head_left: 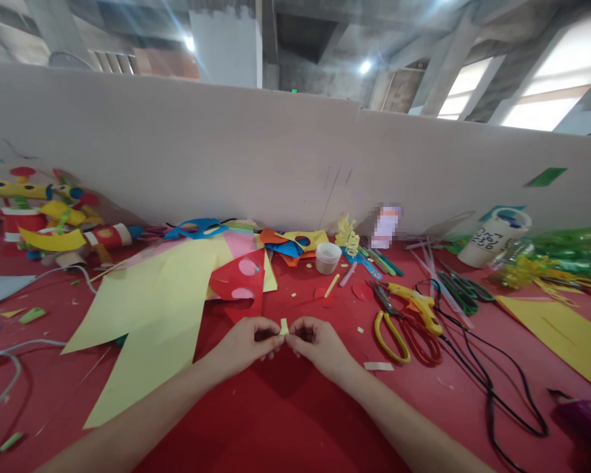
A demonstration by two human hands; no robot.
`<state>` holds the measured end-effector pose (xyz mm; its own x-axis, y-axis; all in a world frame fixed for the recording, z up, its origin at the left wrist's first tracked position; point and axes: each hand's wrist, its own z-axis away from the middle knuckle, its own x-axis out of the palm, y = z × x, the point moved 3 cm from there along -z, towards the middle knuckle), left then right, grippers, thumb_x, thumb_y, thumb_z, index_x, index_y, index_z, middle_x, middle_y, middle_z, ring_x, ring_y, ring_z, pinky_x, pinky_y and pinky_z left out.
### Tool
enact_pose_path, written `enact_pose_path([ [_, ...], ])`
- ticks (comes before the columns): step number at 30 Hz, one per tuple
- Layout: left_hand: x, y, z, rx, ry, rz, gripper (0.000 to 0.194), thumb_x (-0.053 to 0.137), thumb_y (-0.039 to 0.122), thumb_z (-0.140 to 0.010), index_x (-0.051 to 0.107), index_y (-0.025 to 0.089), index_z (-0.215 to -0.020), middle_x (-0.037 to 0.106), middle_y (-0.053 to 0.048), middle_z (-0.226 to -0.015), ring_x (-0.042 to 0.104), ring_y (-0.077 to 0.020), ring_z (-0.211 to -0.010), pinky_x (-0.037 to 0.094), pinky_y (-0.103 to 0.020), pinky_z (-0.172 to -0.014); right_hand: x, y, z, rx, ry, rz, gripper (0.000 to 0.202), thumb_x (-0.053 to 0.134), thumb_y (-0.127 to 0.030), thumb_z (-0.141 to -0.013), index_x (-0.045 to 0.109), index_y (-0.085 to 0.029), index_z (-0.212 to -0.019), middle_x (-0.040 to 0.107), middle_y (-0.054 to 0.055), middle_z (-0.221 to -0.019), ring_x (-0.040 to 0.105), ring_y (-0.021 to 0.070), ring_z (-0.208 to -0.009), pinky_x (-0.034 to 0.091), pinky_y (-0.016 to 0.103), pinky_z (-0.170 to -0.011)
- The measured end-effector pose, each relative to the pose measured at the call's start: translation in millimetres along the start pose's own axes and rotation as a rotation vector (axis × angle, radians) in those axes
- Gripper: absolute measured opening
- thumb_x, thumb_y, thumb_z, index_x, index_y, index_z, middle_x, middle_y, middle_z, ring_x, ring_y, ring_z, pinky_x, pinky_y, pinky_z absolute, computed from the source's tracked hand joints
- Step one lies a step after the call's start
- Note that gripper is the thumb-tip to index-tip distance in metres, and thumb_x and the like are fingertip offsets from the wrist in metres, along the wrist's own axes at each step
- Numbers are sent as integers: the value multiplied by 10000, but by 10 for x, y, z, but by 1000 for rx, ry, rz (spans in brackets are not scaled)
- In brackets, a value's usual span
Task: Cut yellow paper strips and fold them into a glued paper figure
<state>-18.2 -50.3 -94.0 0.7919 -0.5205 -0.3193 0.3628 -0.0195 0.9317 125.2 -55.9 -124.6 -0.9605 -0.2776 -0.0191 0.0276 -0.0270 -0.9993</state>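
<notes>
— What's closest to you?

— My two forearms, coming in over the near edge of the red tabletop (285, 420). My left hand (249, 341) and right hand (315, 341) meet near the middle of it, fingertips almost touching, both pinched on one small yellow paper strip (284, 326) that stands up between them.

— Count the cutting tools for me.

— I make out three pairs of scissors: a yellow-handled pair (389, 325) and a red-handled pair (421, 341) lying just right of my right hand, overlapping, and a green-handled pair (460, 289) farther toward the right edge. One yellow glue gun (416, 303) lies across them, its black cord (492, 381) looping toward the near right corner.

— Paper?

— One big pale yellow sheet (148, 315) on the left half, cut into points. One red piece (239, 282) with two round holes rests on its right side. One darker yellow sheet (561, 328) lies at the right edge.

— Anything at the far edge?

— One small white cup (328, 257) near the middle, one white bottle (492, 238) toward the far right corner, and a heap of coloured paper crafts (54, 217) in the far left corner; I can't count those.
</notes>
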Motion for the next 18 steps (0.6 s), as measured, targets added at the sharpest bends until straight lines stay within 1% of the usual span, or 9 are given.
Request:
enact_pose_path([
  [4, 10, -20, -4, -16, -5, 80, 272, 540, 401, -750, 571, 147, -658, 549, 18, -589, 532, -109, -534, 428, -231, -545, -6, -12, 5, -13, -3, 33, 182, 608, -315, -674, 501, -168, -673, 482, -50, -542, 427, 76, -470, 344, 215, -488],
  [8, 3, -40, -8, -1, 14, 42, 290, 523, 399, -761, 602, 141, -655, 573, 4, -576, 537, -111, -517, 436, -234, -545, 1, -40, 17, -34, -51, -3, 257, 605, -400, -699, 508, -163, -699, 525, -15, -620, 467, 89, -524, 391, 228, -527],
  [11, 5, -51, -11, 25, 26, 30, 289, 535, 394, -754, 610, 140, -639, 580, -1, -566, 540, -114, -518, 436, -231, -543, 6, -53, 18, -33, -66, 1, 290, 583, -438, -716, 507, -159, -699, 540, -3, -617, 480, 97, -527, 403, 238, -543],
  [15, -5, -54, -11, 9, 68, 18, 279, 544, 394, -742, 634, 142, -660, 604, -7, -572, 555, -124, -529, 442, -237, -553, 3, -67, 23, -51, -24, 78, 250, 555, -402, -742, 508, -162, -691, 515, -20, -573, 455, 93, -505, 376, 228, -524],
  [18, -45, -37, -11, 14, 152, -20, 228, 575, 364, -718, 661, 154, -744, 657, -21, -671, 595, -149, -627, 453, -252, -623, 10, -75, 34, -68, -1, 134, 205, 539, -355, -752, 508, -162, -689, 497, -25, -562, 439, 95, -506, 359, 227, -519],
])
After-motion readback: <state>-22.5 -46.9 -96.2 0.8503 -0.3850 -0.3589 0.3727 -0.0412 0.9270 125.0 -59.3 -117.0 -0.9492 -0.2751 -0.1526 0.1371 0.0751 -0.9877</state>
